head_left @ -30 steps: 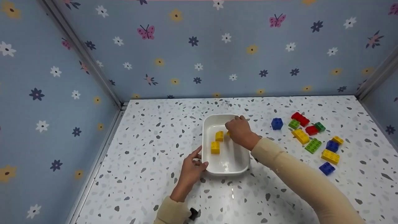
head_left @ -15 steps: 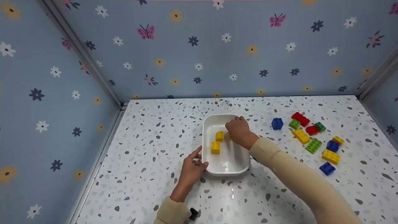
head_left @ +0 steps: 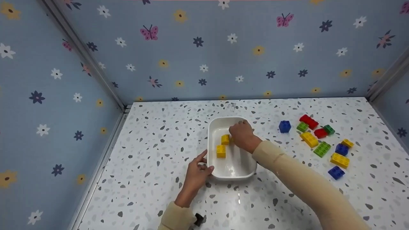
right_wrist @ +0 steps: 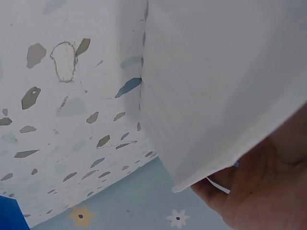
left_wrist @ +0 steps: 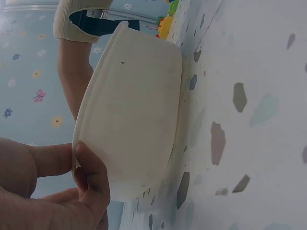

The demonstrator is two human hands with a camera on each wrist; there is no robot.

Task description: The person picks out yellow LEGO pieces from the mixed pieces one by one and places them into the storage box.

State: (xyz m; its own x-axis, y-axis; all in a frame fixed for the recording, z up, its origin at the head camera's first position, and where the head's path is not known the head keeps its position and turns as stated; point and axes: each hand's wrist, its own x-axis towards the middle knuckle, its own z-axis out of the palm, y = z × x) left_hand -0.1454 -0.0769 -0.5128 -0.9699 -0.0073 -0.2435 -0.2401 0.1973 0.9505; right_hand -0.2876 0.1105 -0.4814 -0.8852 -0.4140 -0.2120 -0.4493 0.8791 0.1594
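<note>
A white rectangular tray (head_left: 231,178) sits mid-table. My left hand (head_left: 196,172) pinches its near left rim between thumb and fingers; the left wrist view shows this hand (left_wrist: 72,177) at the tray's rim. My right hand (head_left: 242,134) reaches over the far right rim with curled fingers pointing down into the tray. A sliver of a yellow toy brick (head_left: 232,139) shows at those fingers, the rest hidden by the hand. Left of it in the tray are a yellow brick with a curved top (head_left: 225,139) and a yellow studded brick (head_left: 220,151).
Right of the tray lie loose toy bricks: a blue one (head_left: 284,126) nearest, red (head_left: 308,121), green (head_left: 322,149), yellow (head_left: 339,160) and dark blue (head_left: 336,172) ones beyond. A flowered blue wall panel (head_left: 204,57) rises behind the speckled table (head_left: 153,179).
My right hand has moved slightly left inside the tray, with the yellow sliver moving along. My left hand and the loose bricks stay where they were.
</note>
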